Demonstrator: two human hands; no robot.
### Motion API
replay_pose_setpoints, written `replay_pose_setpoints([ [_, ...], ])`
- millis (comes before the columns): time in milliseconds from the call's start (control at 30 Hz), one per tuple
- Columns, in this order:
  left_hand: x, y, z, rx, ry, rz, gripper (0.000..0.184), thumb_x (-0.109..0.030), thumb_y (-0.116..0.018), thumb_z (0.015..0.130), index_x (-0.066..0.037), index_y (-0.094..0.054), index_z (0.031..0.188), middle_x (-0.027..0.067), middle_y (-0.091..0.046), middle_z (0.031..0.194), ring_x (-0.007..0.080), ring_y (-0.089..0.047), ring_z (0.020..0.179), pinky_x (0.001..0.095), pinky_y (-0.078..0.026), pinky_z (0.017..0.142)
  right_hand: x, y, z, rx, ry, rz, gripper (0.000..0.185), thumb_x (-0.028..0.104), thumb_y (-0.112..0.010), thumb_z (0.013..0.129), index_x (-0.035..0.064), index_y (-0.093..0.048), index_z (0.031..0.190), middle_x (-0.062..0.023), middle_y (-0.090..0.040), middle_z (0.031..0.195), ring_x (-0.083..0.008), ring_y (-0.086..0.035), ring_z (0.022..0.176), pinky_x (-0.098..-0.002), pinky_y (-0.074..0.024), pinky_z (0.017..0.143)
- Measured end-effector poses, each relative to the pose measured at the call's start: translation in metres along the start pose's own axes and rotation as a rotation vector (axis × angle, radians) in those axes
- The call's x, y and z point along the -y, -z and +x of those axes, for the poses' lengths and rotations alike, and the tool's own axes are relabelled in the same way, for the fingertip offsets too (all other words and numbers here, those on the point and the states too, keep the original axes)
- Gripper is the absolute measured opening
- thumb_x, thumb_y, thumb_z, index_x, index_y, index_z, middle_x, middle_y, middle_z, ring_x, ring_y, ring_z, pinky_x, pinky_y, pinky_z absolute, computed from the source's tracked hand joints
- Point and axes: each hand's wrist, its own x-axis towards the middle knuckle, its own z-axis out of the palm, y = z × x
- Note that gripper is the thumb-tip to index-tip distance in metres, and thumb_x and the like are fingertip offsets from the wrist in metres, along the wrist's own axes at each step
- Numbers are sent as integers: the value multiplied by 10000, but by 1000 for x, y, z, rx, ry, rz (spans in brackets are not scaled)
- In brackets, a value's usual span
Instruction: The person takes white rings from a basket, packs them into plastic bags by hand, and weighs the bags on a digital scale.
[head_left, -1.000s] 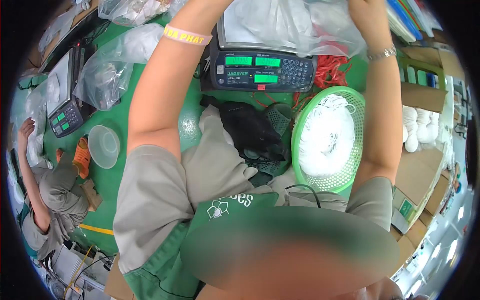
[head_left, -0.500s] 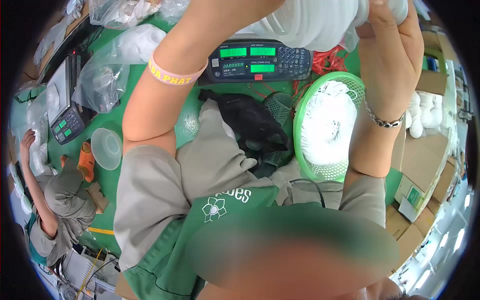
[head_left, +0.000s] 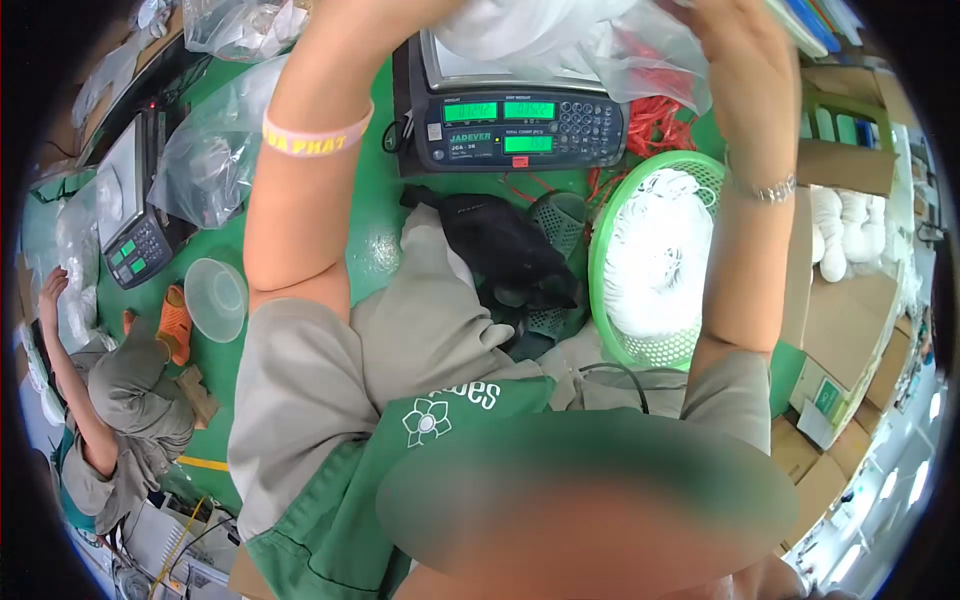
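Note:
A clear plastic bag [head_left: 660, 65] with white material [head_left: 530, 25] in it lies over the pan of a digital counting scale [head_left: 520, 130] with lit green displays. My left hand [head_left: 425, 8] is at the bag's left side, mostly cut off by the top edge, its fingers out of sight. At the bag's right side is my right hand [head_left: 735, 35], blurred, its fingertips hidden. Below the scale, a green basket [head_left: 605, 255] holds white looped cord [head_left: 660, 255]. Red strings [head_left: 660, 125] lie right of the scale.
A co-worker [head_left: 135, 400] sits at the left near a second scale [head_left: 140, 250] and a translucent bowl [head_left: 215, 300]. Another plastic bag [head_left: 215, 165] lies between the scales. Cardboard boxes [head_left: 850, 320] and white bundles [head_left: 850, 235] stand at the right. A black cloth item [head_left: 505, 245] lies below my scale.
Half a second ago the white material was raised in front of the scale's pan; now it is back higher in view, over the pan. Both my hands have moved upward in the view.

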Motion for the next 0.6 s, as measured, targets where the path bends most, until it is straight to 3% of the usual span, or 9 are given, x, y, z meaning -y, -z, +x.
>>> replay_pose_setpoints([
  [33, 4, 0, 0, -5, 0, 4, 142, -14, -497, 752, -2, -585, 862, 82, -610, 833, 179, -581, 759, 291, -458, 700, -18, 1, 9, 116, -145, -102, 281, 203, -443, 896, -21, -594, 973, -109, -619, 896, -175, -573, 841, -268, -437, 777],
  [100, 18, -2, 2, 37, 19, 346, 201, 7, -486, 670, 11, -605, 831, 155, -618, 885, 310, -592, 794, 364, -453, 716, -72, -4, 32, 399, -74, -435, 265, 203, -457, 882, 2, -605, 973, -146, -626, 925, -249, -577, 833, -310, -435, 786],
  [133, 27, 1, 10, 116, 26, 414, 245, -4, -487, 624, 16, -615, 831, 223, -589, 937, 411, -534, 922, 405, -430, 797, -117, -13, 46, 472, -70, -544, 273, 207, -468, 872, 14, -582, 1028, -161, -608, 978, -271, -565, 860, -326, -432, 795],
  [167, 34, 1, 12, 109, 26, 419, 245, -4, -487, 624, 16, -615, 831, 223, -589, 937, 411, -534, 922, 405, -430, 797, -151, -21, 58, 543, -65, -655, 299, 211, -479, 862, 25, -559, 1083, -175, -591, 1032, -293, -554, 886, -342, -429, 804],
  [233, 49, -4, 10, -84, -73, 680, 233, -13, -496, 633, 14, -615, 831, 246, -579, 958, 427, -477, 1021, 412, -391, 878, -156, -41, 68, 513, -54, -671, 305, 212, -482, 860, 26, -553, 1091, -175, -588, 1038, -293, -552, 893, -343, -429, 804],
  [333, 60, -8, 10, -187, -88, 640, 236, -21, -497, 638, 15, -613, 841, 262, -566, 975, 446, -423, 1077, 418, -350, 932, -148, -81, 68, 416, -40, -712, 324, 215, -488, 855, 28, -533, 1115, -176, -578, 1056, -293, -546, 913, -346, -430, 804],
  [533, 131, -2, 19, -119, -273, 618, 303, -7, -484, 648, 17, -600, 927, 257, -569, 985, 423, -473, 1035, 412, -382, 895, -178, -85, 67, 232, -70, -793, 371, 220, -502, 845, 31, -493, 1164, -177, -560, 1093, -293, -536, 953, -354, -432, 805],
  [567, 126, -3, 17, -120, -272, 614, 303, -7, -484, 648, 17, -600, 927, 257, -569, 985, 423, -473, 1035, 412, -382, 895, -192, -75, 74, 200, -77, -814, 380, 221, -504, 843, 32, -487, 1173, -177, -557, 1099, -293, -534, 959, -355, -433, 805],
  [600, 88, -2, 15, -206, -48, 472, 319, -1, -485, 648, 22, -592, 948, 247, -577, 975, 403, -508, 995, 392, -404, 867, -208, -65, 84, 167, -82, -834, 390, 222, -507, 842, 32, -480, 1181, -177, -554, 1105, -293, -532, 966, -356, -433, 806],
])
